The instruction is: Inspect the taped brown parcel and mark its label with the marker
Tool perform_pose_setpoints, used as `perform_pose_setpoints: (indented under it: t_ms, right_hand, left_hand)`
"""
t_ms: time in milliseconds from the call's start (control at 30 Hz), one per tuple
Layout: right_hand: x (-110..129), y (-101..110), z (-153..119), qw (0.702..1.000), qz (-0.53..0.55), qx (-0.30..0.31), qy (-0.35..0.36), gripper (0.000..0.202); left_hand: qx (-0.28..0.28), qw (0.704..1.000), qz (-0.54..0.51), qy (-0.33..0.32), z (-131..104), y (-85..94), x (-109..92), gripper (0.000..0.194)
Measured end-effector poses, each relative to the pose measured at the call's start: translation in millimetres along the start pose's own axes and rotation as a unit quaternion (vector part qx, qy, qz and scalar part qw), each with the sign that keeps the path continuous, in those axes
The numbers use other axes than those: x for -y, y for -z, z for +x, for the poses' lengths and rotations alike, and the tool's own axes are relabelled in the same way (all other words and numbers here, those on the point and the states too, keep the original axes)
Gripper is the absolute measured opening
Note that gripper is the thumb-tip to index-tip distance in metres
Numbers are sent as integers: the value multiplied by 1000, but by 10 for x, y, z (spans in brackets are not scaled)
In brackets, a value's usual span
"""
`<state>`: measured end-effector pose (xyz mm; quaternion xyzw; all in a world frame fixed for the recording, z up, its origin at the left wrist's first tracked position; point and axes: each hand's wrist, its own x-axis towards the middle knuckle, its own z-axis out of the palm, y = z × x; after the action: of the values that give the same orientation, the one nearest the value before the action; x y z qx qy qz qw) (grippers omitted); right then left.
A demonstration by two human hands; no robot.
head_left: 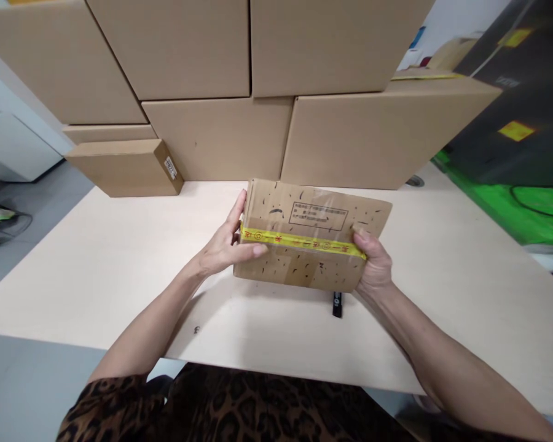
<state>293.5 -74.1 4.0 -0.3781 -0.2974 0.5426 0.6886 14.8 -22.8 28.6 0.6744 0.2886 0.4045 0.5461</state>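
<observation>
A flat cardboard box (304,270) is held up over the table between both hands. Yellow tape (299,240) with red print runs across its middle, and a framed block of printed text and scattered dark marks show on its face. My left hand (228,242) grips the left edge, thumb lying on the front just below the tape. At the right edge, my right hand (374,261) is closed on the box, its thumb pressing the front near the tape's end. The fingers behind the box are hidden. Below it, a small black object (337,304) with white lettering pokes out on the tabletop.
Large cardboard boxes (216,138) are stacked along the back of the pale table (133,258). A smaller box (124,169) with a white label lies at the back left. A cable hole (415,180) sits at the back right. Green material (507,196) lies beyond the right edge.
</observation>
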Motion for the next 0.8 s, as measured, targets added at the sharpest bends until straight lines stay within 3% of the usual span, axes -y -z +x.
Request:
perform_pose_setpoints:
  t_ms: [167, 333, 500, 700, 800]
  right_hand:
    - [3, 53, 14, 997, -46, 29, -56, 55]
    - [-14, 37, -9, 992, -78, 46, -82, 81]
    - [-41, 24, 40, 994, -73, 25, -77, 59]
    - [-33, 97, 101, 992, -84, 31, -87, 51]
    - [-40, 93, 93, 993, -74, 30, -86, 54]
  left_hand:
    - [-113, 990, -75, 50, 2, -135, -55, 109]
    - [-148, 977, -152, 40, 75, -132, -28, 94]
    - [-180, 974, -137, 30, 111, -118, 148, 75]
    - [-157, 967, -187, 74, 89, -104, 181, 80]
    - [-181, 955, -214, 93, 102, -83, 182, 85]
